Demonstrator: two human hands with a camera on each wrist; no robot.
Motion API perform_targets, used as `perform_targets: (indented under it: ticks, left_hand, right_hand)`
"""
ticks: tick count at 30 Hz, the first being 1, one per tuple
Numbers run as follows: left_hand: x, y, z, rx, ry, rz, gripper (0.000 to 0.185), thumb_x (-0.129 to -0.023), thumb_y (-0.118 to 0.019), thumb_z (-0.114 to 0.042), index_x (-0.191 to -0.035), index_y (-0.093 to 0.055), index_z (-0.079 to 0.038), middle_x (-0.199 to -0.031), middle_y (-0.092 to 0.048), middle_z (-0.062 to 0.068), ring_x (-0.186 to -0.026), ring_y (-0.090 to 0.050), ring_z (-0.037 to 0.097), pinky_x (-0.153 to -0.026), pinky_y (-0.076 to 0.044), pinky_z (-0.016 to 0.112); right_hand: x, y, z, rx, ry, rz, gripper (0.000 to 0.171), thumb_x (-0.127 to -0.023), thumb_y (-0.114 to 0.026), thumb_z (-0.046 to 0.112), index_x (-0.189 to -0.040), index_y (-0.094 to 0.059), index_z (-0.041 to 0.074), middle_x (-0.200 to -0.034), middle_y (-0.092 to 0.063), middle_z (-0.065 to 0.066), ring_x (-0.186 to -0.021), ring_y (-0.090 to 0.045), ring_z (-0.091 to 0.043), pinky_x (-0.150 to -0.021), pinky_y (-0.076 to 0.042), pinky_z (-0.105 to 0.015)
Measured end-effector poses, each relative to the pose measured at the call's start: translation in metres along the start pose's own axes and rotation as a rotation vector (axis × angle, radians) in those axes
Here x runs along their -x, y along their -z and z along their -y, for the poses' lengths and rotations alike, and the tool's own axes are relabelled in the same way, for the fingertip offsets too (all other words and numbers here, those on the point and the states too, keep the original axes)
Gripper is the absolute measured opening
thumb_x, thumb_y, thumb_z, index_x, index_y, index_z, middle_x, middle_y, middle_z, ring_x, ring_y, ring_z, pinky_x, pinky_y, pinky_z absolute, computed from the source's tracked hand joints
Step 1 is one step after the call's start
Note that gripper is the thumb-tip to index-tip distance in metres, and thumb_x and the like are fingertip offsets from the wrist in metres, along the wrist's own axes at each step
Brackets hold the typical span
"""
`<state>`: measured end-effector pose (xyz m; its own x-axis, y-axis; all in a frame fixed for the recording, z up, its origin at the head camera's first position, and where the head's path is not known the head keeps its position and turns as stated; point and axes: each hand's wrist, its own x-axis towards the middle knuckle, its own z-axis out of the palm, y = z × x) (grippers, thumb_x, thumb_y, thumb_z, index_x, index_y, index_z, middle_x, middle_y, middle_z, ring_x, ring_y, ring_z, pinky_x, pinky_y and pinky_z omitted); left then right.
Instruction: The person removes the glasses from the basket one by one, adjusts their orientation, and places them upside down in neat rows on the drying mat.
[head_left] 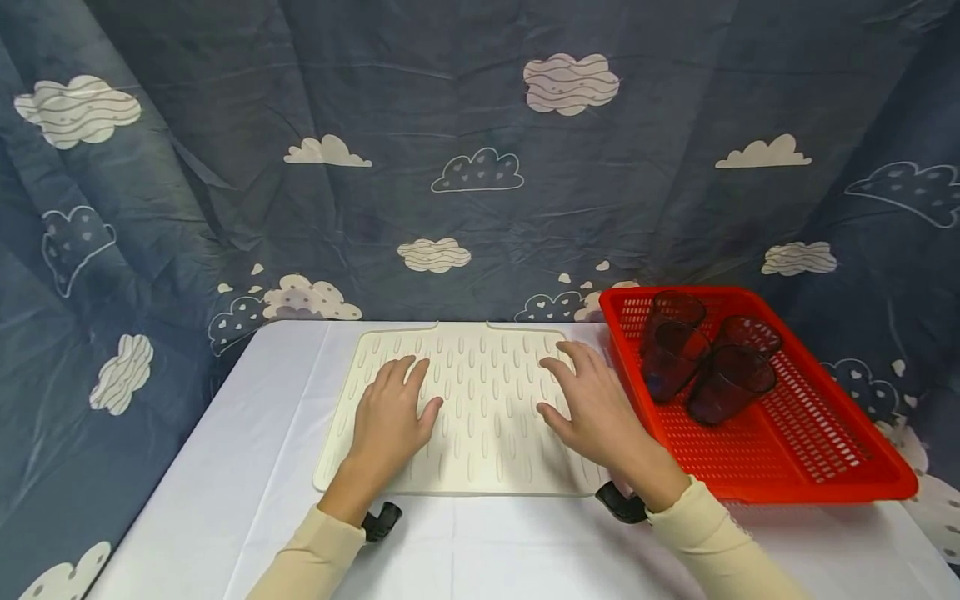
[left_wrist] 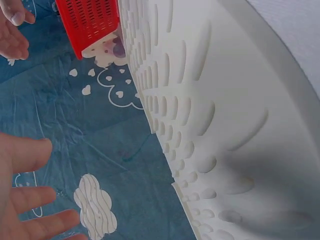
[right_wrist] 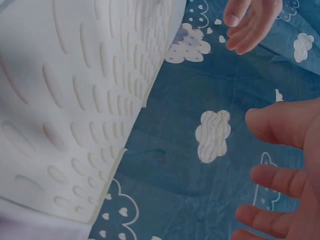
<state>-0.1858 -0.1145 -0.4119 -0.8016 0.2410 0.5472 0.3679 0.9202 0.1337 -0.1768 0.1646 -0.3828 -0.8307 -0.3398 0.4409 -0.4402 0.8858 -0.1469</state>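
Crosswise | long axis of mat | lip facing backdrop | left hand, right hand spread

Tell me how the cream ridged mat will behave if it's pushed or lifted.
The cream ridged mat is probably light for its size, since it looks thin. Lying flat on the white tablecloth, it should slide rather than roll or tip. It may flex when lifted by one edge, though its stiffness can't be told while it lies flat.
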Motion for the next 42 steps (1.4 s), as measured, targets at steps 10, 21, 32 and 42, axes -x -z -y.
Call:
perform_targets:
  ticks: [10,21,32,42]
  left_hand:
    - [0.005,0.008,0.006,0.370,-0.018,-0.038,0.044,-0.085,-0.076,-0.016,-0.127,-0.064,-0.006,-0.128,-0.067,0.011,-0.123,-0.061,0.031,-0.104,-0.049,0.050]
    - [0.013,0.010,0.009,0.641,-0.007,-0.069,0.043,-0.085,-0.075,-0.006,-0.126,-0.063,-0.003,-0.126,-0.068,0.012,-0.116,-0.065,0.030,-0.091,-0.057,0.045]
    - [0.012,0.012,0.014,0.647,0.003,-0.054,0.044,-0.086,-0.075,-0.007,-0.128,-0.062,-0.003,-0.128,-0.066,0.012,-0.116,-0.065,0.031,-0.092,-0.056,0.047]
    - [0.009,0.017,0.012,0.635,0.015,-0.037,0.043,-0.087,-0.075,-0.011,-0.127,-0.062,-0.005,-0.128,-0.067,0.011,-0.116,-0.065,0.030,-0.093,-0.056,0.046]
  right_hand:
    - [0.008,0.020,-0.003,0.035,0.035,0.070,0.059,-0.077,-0.082,0.030,-0.129,-0.060,0.011,-0.140,-0.051,-0.018,-0.130,-0.047,-0.037,-0.093,-0.052,-0.057]
    - [0.022,0.040,-0.020,-0.026,0.162,-0.005,0.042,-0.078,-0.081,0.023,-0.117,-0.068,0.014,-0.129,-0.061,-0.012,-0.122,-0.055,-0.031,-0.096,-0.053,-0.055]
    - [0.017,0.059,-0.043,0.032,0.129,0.021,0.039,-0.076,-0.083,0.020,-0.112,-0.070,0.010,-0.123,-0.062,-0.014,-0.120,-0.052,-0.032,-0.096,-0.052,-0.056]
    - [0.021,0.082,-0.067,0.044,0.059,0.090,0.043,-0.078,-0.083,0.020,-0.117,-0.068,0.013,-0.129,-0.060,-0.014,-0.122,-0.051,-0.034,-0.096,-0.052,-0.059]
